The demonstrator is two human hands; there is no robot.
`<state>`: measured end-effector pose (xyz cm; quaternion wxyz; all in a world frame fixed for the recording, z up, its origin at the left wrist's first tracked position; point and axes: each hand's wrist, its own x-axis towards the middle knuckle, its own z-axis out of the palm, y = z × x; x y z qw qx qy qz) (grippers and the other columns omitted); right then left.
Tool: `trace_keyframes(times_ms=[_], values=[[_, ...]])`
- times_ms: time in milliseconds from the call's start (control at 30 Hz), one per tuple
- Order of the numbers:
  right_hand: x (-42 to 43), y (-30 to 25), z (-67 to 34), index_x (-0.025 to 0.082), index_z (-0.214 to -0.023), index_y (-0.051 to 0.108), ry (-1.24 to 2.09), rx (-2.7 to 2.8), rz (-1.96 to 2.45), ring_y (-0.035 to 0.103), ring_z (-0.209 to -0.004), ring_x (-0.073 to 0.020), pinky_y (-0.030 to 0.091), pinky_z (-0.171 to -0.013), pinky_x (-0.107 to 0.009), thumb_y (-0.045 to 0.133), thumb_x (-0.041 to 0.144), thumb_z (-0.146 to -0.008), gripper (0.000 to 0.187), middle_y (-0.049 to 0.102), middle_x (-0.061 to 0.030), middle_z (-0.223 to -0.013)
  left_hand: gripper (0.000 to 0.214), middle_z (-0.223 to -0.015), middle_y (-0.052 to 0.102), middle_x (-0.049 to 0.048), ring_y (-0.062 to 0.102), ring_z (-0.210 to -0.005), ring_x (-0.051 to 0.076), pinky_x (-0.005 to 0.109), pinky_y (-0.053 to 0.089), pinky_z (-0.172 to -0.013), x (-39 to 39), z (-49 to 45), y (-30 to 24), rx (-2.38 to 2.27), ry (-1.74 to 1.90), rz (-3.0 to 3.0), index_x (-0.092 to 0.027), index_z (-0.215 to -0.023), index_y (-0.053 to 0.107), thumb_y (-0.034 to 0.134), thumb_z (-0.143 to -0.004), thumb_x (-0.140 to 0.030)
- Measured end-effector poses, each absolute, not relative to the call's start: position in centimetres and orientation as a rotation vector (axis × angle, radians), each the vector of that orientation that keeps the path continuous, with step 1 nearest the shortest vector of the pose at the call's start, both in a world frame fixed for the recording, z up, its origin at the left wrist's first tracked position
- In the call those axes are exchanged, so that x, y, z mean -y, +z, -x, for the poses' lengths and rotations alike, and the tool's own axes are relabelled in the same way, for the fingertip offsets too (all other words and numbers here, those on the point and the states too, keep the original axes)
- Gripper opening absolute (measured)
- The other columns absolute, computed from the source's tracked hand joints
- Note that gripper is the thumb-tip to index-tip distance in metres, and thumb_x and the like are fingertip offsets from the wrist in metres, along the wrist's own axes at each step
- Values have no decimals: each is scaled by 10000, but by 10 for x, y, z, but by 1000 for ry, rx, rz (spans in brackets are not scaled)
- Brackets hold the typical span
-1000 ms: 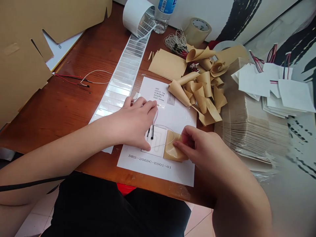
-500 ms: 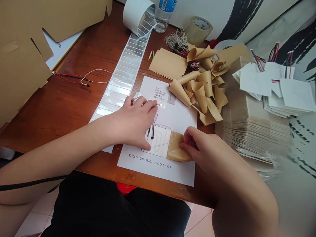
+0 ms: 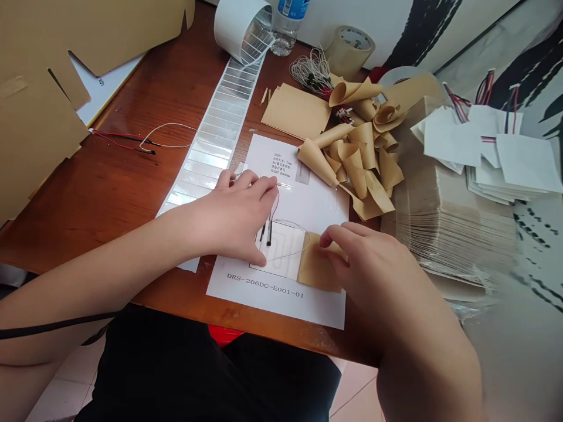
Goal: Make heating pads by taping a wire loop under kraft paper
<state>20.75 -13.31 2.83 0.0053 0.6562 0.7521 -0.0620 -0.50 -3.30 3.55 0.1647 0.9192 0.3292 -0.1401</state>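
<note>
My left hand (image 3: 240,220) lies spread on a printed white sheet (image 3: 281,302), its fingertips near a small clear-ended wire part (image 3: 284,186). Beside its thumb are thin wires with a black tip (image 3: 269,234), over a white square pad (image 3: 285,252) showing a faint winding line. A brown paper square (image 3: 319,264) covers the ground right of the pad and meets its edge. Over that brown paper is my right hand (image 3: 373,264), index finger bent down onto it and thumb apart from the finger. Its other fingers are partly hidden.
Curled brown paper strips (image 3: 360,158) heap behind the sheet, near flat brown paper (image 3: 297,111). A tall cardboard stack (image 3: 461,223) carries white wired pads (image 3: 453,140). A label roll (image 3: 237,29), bottle (image 3: 288,29), tape roll (image 3: 349,50) and cardboard box (image 3: 39,117) also stand here.
My right fingers have shifted from pinching at the brown paper's edge to a looser pose over it, and the paper looks flatter. My left hand stays in place. The view shifts slightly.
</note>
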Motion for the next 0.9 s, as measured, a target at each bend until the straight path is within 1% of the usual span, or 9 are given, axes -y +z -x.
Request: trace_keyframes(times_ms=[100,200,267,400,500,600,733,800,900], values=[[133,27,-194,210,-754,538,-168,-2467,-2128,519,-577,-165,304,-551,-303,479,186,-940,197,639,-53,-767,1130,-1694,200,202,234,-1458,433,608,157,-1203,32,5,34,-934,-400,-2628,-53,-1575,316,653,-686,-664],[132,23,-178,207,-848,553,-180,-2597,-2259,526,-565,-158,332,-535,-285,464,173,-964,151,650,-45,-764,1133,-1694,196,204,229,-1458,436,611,168,-1193,32,5,33,-942,-409,-2636,-51,-1582,299,639,-701,-677],[132,21,-169,209,-877,542,-300,-2731,-2287,540,-569,-147,373,-544,-264,471,173,-974,126,639,-22,-736,1132,-1694,199,204,233,-1456,437,602,173,-1191,33,5,33,-947,-413,-2637,-53,-1585,292,635,-703,-674],[130,15,-161,215,-895,535,-520,-2851,-2240,527,-537,-131,388,-533,-250,461,182,-986,122,638,4,-699,1102,-1698,193,199,234,-1462,426,581,187,-1190,33,5,34,-943,-419,-2649,-63,-1573,316,631,-699,-655],[126,10,-166,204,-907,582,-417,-2816,-2293,586,-625,-156,414,-569,-268,462,163,-959,136,676,-41,-807,1112,-1695,203,201,244,-1454,428,582,206,-1181,33,4,34,-946,-422,-2656,-61,-1579,307,623,-702,-669],[121,9,-175,202,-890,618,-341,-2737,-2368,558,-605,-149,404,-570,-282,498,174,-934,131,668,-46,-840,1128,-1692,210,203,246,-1451,435,596,204,-1178,33,4,32,-948,-405,-2658,-59,-1587,294,617,-705,-684],[117,17,-184,217,-843,560,-437,-2595,-2539,534,-561,-140,388,-558,-275,547,212,-919,77,635,-3,-703,1138,-1695,202,207,235,-1464,435,605,195,-1182,32,4,32,-945,-405,-2649,-49,-1590,284,624,-705,-680],[117,24,-188,228,-829,529,-607,-2515,-2489,507,-519,-136,372,-534,-273,580,238,-897,85,592,24,-628,1138,-1699,195,202,236,-1464,436,604,186,-1188,32,4,32,-952,-411,-2641,-61,-1592,284,630,-700,-677],[118,32,-194,242,-799,486,-795,-2437,-2369,490,-511,-136,373,-528,-270,603,234,-857,131,572,36,-605,1132,-1700,196,192,236,-1462,436,601,159,-1201,32,5,33,-952,-410,-2628,-73,-1588,296,639,-690,-671]])
